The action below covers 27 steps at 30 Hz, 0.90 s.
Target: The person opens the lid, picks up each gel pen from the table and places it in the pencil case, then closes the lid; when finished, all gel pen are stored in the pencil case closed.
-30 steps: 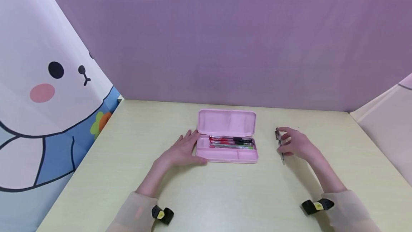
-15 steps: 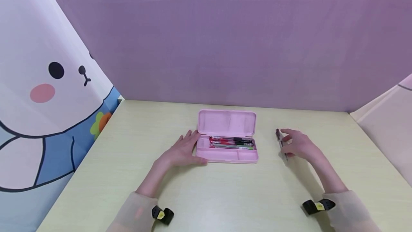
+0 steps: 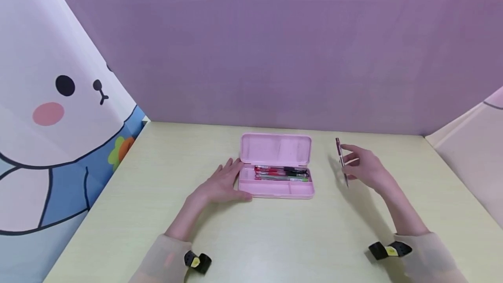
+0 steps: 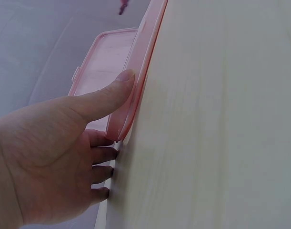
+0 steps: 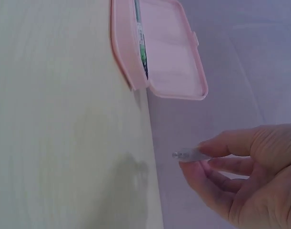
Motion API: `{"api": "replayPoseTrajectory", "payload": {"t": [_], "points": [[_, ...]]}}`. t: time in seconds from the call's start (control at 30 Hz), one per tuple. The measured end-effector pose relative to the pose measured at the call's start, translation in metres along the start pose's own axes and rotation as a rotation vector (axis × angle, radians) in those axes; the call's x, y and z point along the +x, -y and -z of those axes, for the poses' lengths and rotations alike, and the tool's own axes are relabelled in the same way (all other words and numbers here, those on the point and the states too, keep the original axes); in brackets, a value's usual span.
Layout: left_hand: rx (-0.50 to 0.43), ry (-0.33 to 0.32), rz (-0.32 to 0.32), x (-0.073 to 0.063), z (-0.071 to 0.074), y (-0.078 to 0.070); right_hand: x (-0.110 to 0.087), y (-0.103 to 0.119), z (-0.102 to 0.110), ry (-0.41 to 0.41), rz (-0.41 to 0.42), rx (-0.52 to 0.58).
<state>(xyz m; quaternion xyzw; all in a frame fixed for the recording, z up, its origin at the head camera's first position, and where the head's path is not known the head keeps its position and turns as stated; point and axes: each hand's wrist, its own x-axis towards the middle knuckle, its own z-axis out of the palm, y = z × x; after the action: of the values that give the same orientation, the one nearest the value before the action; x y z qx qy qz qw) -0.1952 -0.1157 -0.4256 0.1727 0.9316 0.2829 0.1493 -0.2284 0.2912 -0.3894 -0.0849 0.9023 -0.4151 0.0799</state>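
My right hand (image 3: 365, 169) pinches a slim pen (image 3: 339, 150) between thumb and fingers, above the right side of the table. The pen stands steeply tilted, with its dark reddish end upward; in the right wrist view its pale clear end (image 5: 185, 154) sticks out past the fingertips. My left hand (image 3: 222, 184) rests at the left end of an open pink pencil case (image 3: 271, 190). Its thumb (image 4: 121, 83) presses the front wall, while the straight fingers reach along the left end. Several pens (image 3: 280, 173) lie lengthwise in the rear compartment.
The case's lid (image 3: 275, 148) lies back behind it. A pale wooden table (image 3: 275, 239) carries everything, and a purple cloth backdrop (image 3: 275, 56) rises at its far edge. Cartoon-printed cloth (image 3: 39, 143) hangs on the left, with pale cloth (image 3: 471, 152) on the right.
My right hand has picked the pen up off the table and moved slightly upward and away with it, its shadow now apart. The left hand and the case have stayed put.
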Motion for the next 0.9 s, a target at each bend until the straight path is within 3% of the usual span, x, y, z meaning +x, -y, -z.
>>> {"api": "replayPoseTrajectory", "payload": {"t": [0.43, 0.7, 0.9], "points": [[0.006, 0.003, -0.005, 0.001, 0.001, 0.0, 0.015, 0.047, -0.021, -0.171, 0.267, -0.013], [0.013, -0.004, -0.007, 0.002, -0.001, 0.002, 0.033, 0.078, -0.053, -0.095, 0.354, -0.033], [0.02, -0.004, -0.009, 0.003, -0.001, 0.003, 0.041, 0.084, -0.075, -0.003, 0.462, -0.07]]}}
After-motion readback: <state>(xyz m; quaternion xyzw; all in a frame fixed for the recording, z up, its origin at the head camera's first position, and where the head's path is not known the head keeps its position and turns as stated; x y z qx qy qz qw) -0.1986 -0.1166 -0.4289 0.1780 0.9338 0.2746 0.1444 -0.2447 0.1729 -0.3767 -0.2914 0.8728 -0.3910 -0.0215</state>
